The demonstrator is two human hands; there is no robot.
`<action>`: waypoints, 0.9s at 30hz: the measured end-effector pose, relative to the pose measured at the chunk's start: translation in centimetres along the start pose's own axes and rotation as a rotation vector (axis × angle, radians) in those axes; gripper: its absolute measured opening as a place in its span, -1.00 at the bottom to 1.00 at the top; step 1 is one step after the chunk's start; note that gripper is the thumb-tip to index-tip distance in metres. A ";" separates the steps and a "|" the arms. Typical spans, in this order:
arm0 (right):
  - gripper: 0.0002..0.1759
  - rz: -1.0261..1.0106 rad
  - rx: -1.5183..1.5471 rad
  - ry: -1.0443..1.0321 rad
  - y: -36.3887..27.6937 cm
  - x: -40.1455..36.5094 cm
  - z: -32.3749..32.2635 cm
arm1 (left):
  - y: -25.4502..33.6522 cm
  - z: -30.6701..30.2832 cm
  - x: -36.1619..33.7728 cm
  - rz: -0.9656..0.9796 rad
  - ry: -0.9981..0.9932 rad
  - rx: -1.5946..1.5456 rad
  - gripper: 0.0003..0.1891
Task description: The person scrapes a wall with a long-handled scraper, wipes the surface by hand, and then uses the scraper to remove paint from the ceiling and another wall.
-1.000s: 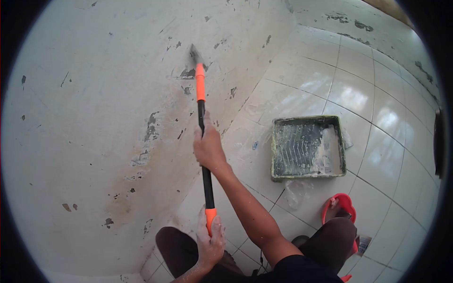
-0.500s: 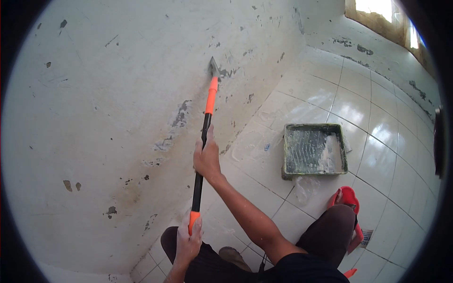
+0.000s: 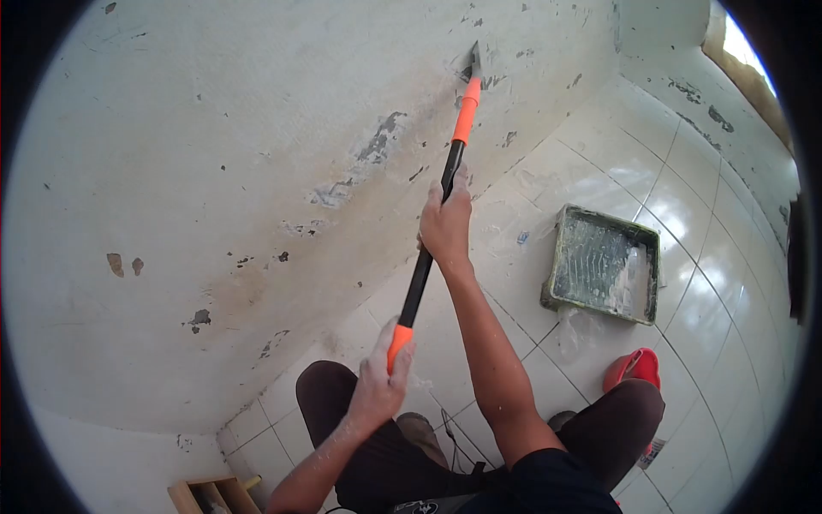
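Observation:
A long-handled scraper (image 3: pixel 435 233) with a black shaft and orange end pieces slants up across the view. My left hand (image 3: pixel 382 377), dusted white, is wrapped round the orange butt end. Higher up, my right hand (image 3: pixel 447 224) grips the black shaft, one finger lying along it. The metal blade (image 3: pixel 474 64) lies against the white wall (image 3: pixel 257 86), right beside a grey chipped patch. More grey patches of bare wall run down to the lower left of the blade.
A paint tray (image 3: pixel 599 265) with white residue stands on the tiled floor (image 3: pixel 522 291) to the right, crumpled clear plastic beside it. A red object (image 3: pixel 634 368) sits near my right knee. At the bottom left is a wooden box (image 3: pixel 210 495). A window (image 3: pixel 745 51) lights the far corner.
The view has shifted, so the wall and tray appear farther right, and the wooden box has come into view. The blade has moved slightly up past the grey patch. Both hands keep their hold.

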State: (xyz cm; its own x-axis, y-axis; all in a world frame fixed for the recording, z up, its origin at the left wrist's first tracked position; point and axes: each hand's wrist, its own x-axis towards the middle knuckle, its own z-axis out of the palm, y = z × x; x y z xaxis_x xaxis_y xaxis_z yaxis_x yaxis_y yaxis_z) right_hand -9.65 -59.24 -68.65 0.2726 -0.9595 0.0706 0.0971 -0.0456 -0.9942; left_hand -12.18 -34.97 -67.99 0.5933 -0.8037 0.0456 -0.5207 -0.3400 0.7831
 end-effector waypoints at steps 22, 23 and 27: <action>-0.59 0.265 0.781 -0.120 4.9 -12.1 13.5 | -12.4 -14.8 -14.4 -0.530 0.112 0.079 -0.71; -0.53 0.261 0.702 -0.082 4.7 -14.1 13.3 | -13.3 -14.0 -16.8 -0.594 0.168 0.043 -0.56; -0.34 0.252 0.469 -0.098 5.5 -14.6 11.5 | -12.7 -10.9 -18.5 -0.490 0.114 -0.085 -0.44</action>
State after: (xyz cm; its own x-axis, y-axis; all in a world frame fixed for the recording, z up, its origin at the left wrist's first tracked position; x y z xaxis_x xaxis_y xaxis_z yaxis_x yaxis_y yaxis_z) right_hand -2.05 -42.31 -74.20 0.4287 -0.8932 -0.1354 0.4284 0.3329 -0.8400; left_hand -9.82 -10.43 -72.03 0.8208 -0.4999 -0.2764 -0.1152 -0.6189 0.7770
